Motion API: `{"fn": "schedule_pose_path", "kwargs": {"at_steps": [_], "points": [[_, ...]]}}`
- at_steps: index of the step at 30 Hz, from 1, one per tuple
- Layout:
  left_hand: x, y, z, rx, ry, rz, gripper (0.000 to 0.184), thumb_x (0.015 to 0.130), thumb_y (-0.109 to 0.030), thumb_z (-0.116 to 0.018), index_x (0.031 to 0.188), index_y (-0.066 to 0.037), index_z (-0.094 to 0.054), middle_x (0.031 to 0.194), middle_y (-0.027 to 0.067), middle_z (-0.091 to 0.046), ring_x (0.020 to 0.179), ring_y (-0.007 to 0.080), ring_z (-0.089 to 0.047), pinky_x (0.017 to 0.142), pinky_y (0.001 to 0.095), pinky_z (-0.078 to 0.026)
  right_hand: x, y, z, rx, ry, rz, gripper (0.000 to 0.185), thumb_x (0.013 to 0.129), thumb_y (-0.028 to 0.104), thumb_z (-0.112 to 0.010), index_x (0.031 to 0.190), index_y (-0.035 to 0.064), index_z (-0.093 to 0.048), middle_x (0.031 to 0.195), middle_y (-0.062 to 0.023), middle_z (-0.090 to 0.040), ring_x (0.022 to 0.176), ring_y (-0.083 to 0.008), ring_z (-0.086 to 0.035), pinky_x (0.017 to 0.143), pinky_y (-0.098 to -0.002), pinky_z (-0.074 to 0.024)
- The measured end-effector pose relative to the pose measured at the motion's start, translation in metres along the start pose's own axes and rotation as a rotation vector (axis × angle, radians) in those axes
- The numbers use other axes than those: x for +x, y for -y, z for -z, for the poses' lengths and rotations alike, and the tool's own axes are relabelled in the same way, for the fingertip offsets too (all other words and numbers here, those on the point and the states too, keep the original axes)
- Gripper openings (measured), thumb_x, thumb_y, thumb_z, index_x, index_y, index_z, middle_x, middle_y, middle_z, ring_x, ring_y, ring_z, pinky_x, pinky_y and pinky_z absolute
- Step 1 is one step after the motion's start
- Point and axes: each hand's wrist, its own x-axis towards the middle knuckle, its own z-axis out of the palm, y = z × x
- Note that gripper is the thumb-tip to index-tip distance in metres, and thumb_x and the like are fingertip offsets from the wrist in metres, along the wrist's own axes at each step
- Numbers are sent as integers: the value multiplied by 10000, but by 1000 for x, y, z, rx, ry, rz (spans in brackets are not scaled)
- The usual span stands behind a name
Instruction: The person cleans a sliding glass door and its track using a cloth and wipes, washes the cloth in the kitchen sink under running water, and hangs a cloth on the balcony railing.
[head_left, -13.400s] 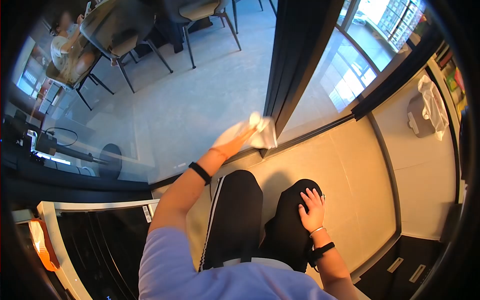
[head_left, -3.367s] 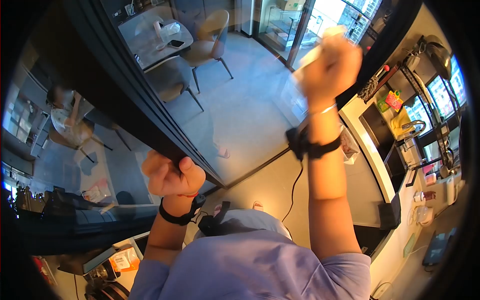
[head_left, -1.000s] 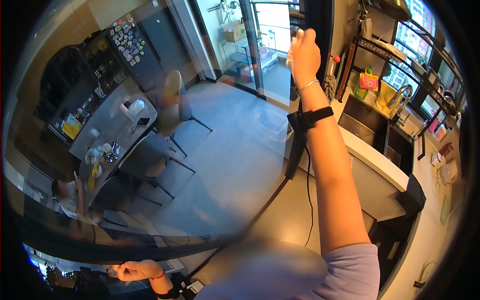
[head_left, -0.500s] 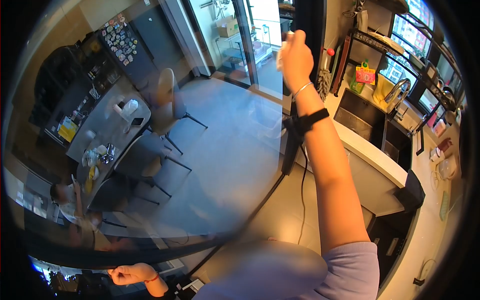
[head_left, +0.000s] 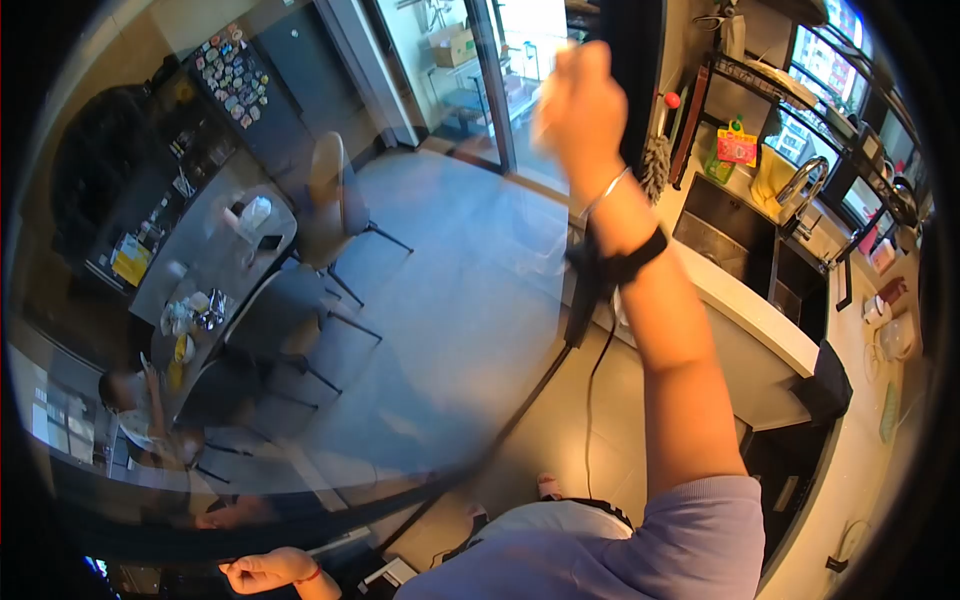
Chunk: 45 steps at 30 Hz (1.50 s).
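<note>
One even pressure would suit the glass (head_left: 450, 320): the far right hand (head_left: 588, 112) grips a blurred cloth (head_left: 546, 122); the near left hand's (head_left: 268, 570) grip is unclear.

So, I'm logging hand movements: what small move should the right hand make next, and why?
I'd probably draw the right hand slowly down the glass panel with the pale cloth: the hand is raised high, and more glass extends below it. Motion blur hides whether the cloth touches the glass.

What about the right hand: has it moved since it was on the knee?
Yes. The right hand moved up: low above the floor then, high above it now.
</note>
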Motion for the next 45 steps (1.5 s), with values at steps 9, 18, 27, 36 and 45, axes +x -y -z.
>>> {"fn": "schedule_pose_path", "kwargs": {"at_steps": [9,18,27,36,45], "points": [[9,-28,-18,32,-10,-8,246,947,-230,-429,894,8,-391,926,107,-455,886,183,-453,817,291,-376,-37,19,13,-112,230,-564,121,884,192,-461,874,72,-473,683,-185,-565,648,-381,-572,537,-436,-432],[10,-2,-6,-44,63,-47,305,937,-283,-444,911,16,-385,966,132,-488,861,183,-542,777,286,-490,-129,259,54,670,-188,180,121,575,155,-590,504,162,-493,495,-6,-420,455,-153,-468,406,-288,-296],[10,-5,-2,-76,59,90,277,958,-244,-379,909,28,-376,1041,225,-509,980,277,-552,852,359,-485,-57,0,12,87,146,-524,104,824,158,-483,905,94,-478,684,-142,-595,583,-336,-589,533,-475,-439],[8,8,5,-39,73,48,274,955,-258,-385,899,7,-352,1089,240,-473,1017,280,-530,897,369,-458,-94,78,21,-98,143,-575,89,851,146,-468,862,62,-494,679,-160,-552,636,-346,-531,562,-424,-409],[0,-3,-11,-161,23,11,260,934,-252,-448,857,-13,-383,937,169,-484,900,279,-541,723,318,-480,-114,228,46,639,14,507,188,583,244,-604,622,188,-429,585,22,-362,476,-133,-379,477,-289,-256]]}}
